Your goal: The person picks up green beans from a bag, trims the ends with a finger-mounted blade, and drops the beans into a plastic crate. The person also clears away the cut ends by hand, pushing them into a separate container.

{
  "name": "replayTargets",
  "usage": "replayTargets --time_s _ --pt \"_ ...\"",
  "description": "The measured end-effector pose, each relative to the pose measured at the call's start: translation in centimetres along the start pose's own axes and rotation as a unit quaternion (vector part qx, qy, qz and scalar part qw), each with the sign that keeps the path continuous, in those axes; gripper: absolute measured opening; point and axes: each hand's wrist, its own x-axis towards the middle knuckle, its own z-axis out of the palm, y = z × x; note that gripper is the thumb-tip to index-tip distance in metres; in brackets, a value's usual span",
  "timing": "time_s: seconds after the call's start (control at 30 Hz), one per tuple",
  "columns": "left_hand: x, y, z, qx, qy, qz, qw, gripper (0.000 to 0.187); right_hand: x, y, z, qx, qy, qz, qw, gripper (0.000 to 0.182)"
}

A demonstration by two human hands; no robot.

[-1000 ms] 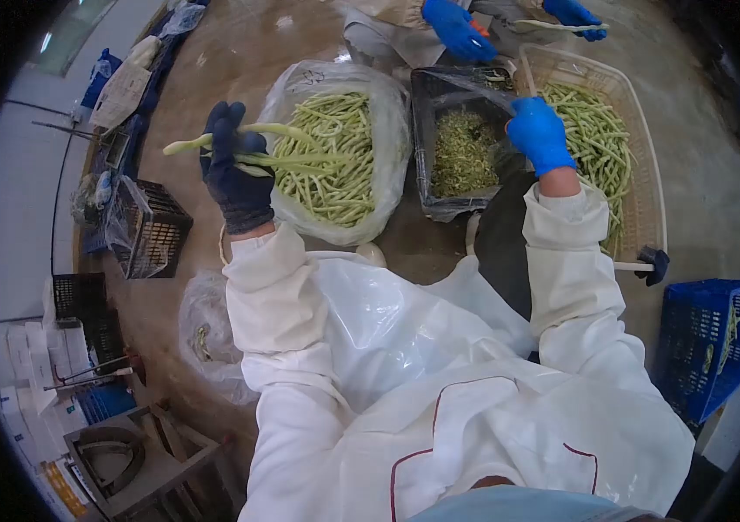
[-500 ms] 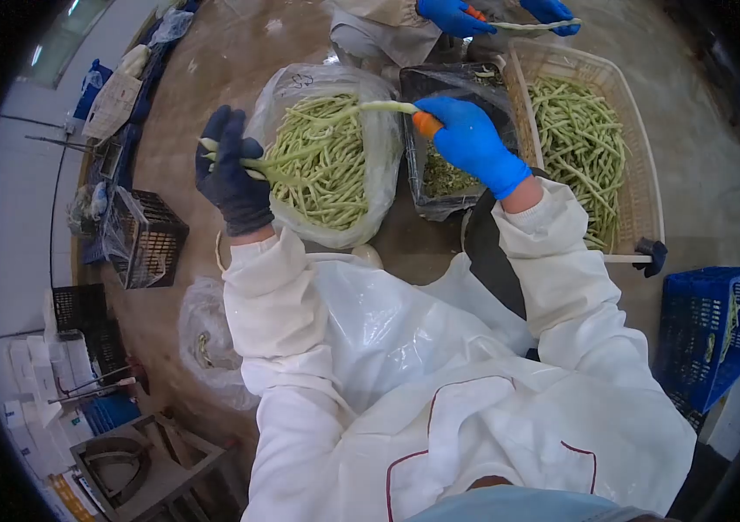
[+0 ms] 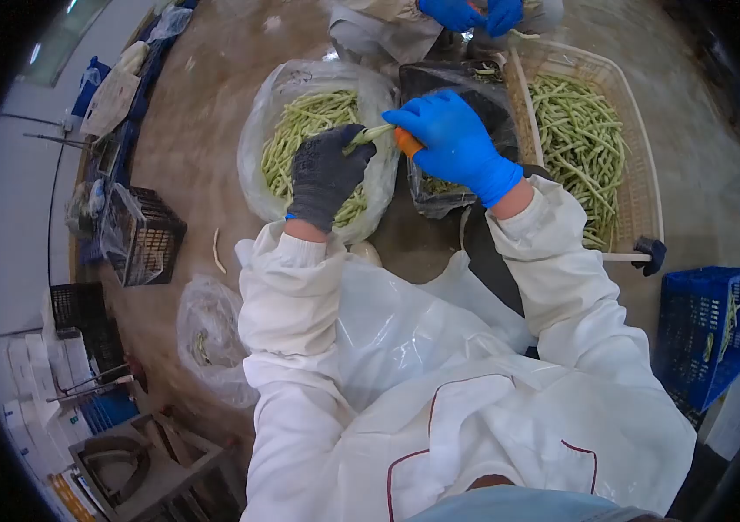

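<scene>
My left hand (image 3: 328, 177), in a dark glove, is closed round a green bean (image 3: 370, 135) above a plastic-lined container of beans (image 3: 309, 109). In a blue glove, my right hand (image 3: 457, 139) has its fingers pressed together at the bean's other end, with an orange piece (image 3: 407, 142) at the fingertips. Below my right hand is a black crate (image 3: 440, 209) lined with plastic, with bits of bean in it, partly hidden by the hand.
A cream basket of beans (image 3: 640, 130) stands at the right. Across from me are a co-worker's blue-gloved hands (image 3: 474, 15). A blue crate (image 3: 702, 326) is at far right, a black crate (image 3: 154, 239) at left, and a plastic bag (image 3: 212, 344) lies lower left.
My left hand has moved right, close to my right hand, and the long bean stretch between them is now short. My right hand shifted slightly left. The co-worker's hands have come together.
</scene>
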Motion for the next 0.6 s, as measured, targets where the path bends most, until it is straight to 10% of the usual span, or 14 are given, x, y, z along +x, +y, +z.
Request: replayTargets --time_s 0.17,0.23,0.37,0.47,0.6 --pt "0.3 1.3 -0.5 -0.067 -0.005 -0.028 0.997 0.026 0.3 -0.6 0.2 -0.063 -0.022 0.023 0.998 0.024" --pt "0.8 3.7 -1.6 -0.219 -0.055 -0.167 0.960 0.023 0.6 -0.9 0.2 0.149 0.031 0.178 0.972 0.024" --pt "0.8 4.3 -1.6 -0.497 0.009 -0.245 0.832 0.016 0.7 0.4 0.9 0.624 0.015 0.291 0.725 0.023" --pt "1.2 -0.7 -3.2 -0.614 0.146 -0.232 0.741 0.019 0.0 2.4 0.7 0.328 -0.087 0.327 0.882 0.023" --pt "-0.1 -7.2 -7.7 -0.748 0.227 -0.193 0.593 0.024 -3.0 8.8 -0.8 0.007 -0.089 0.389 0.917 0.027"
